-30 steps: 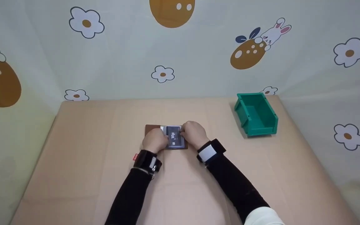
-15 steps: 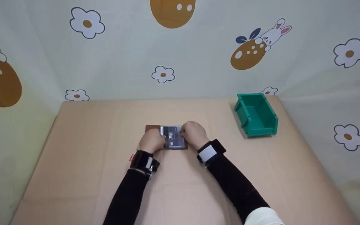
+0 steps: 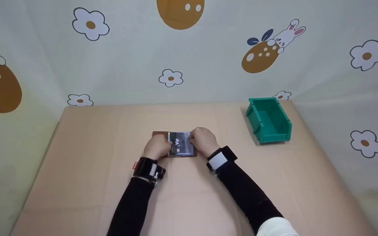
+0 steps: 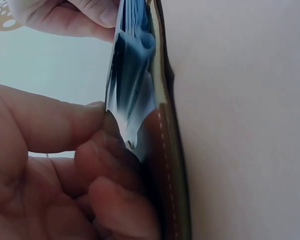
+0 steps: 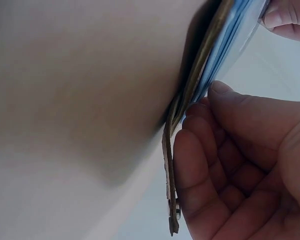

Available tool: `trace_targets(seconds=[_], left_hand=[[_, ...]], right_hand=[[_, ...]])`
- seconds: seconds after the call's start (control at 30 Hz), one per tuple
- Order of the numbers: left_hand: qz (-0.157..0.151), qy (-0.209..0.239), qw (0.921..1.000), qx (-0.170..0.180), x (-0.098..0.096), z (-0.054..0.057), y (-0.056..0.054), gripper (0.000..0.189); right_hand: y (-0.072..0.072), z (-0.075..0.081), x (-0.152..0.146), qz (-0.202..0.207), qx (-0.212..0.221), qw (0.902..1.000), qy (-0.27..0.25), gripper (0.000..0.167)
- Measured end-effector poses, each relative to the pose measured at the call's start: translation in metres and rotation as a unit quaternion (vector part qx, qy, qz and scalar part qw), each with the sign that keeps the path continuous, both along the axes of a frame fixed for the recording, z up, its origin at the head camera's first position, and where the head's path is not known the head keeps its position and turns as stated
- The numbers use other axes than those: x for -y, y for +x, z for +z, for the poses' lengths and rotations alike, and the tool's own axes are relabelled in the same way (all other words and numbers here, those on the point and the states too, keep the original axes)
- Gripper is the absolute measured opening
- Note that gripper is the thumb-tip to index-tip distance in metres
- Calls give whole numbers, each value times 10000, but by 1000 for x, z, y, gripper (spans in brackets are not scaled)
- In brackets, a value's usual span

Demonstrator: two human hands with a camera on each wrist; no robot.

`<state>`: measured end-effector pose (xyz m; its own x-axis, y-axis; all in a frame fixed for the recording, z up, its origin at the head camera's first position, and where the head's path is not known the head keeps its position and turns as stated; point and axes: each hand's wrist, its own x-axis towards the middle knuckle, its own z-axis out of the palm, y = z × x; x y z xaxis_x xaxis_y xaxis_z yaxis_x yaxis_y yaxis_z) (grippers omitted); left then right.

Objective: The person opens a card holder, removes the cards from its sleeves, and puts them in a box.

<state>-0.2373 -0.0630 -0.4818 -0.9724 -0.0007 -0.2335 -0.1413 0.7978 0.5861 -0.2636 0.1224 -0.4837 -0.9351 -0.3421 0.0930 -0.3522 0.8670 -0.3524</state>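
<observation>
A brown leather card holder [image 3: 160, 133] lies spread out on the table, with a stack of clear plastic sleeves [image 3: 189, 152] on its right half. On top shows a dark card [image 3: 178, 149] printed "Vip". My left hand [image 3: 157, 146] pinches the card's left edge with thumb and fingers. My right hand [image 3: 204, 139] pinches the sleeves' right edge. In the left wrist view the sleeves [image 4: 135, 50] stand in layers over the stitched cover [image 4: 167, 185]. The right wrist view shows a strap with a metal snap [image 5: 177, 207] by my right fingers [image 5: 192, 160].
A green plastic bin [image 3: 269, 123] stands at the back right of the tan table [image 3: 87, 157]. Pale curtains [image 3: 126, 49] with rabbit and flower prints enclose the back and sides. Both wrists wear black bands [image 3: 221, 159].
My left hand has moved a little left, and the dark card has slid left with it across the sleeves. My right hand has stayed at the right edge.
</observation>
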Motion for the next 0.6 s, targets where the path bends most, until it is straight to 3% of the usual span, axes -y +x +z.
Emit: trace_targets(seconds=[0.2,0.4,0.6], left_hand=[[-106,216,9996,-135,4,1,1,46],[-40,565,9984,71,12,2,1,43],[-25,627,9979,144,17,1,0,41]], right_hand=[[0,-1,0,13,-31,10000,-32,6],[0,0,0,19,-44,10000,-15,5],[1,1,1,-41,58,10000,17,7]])
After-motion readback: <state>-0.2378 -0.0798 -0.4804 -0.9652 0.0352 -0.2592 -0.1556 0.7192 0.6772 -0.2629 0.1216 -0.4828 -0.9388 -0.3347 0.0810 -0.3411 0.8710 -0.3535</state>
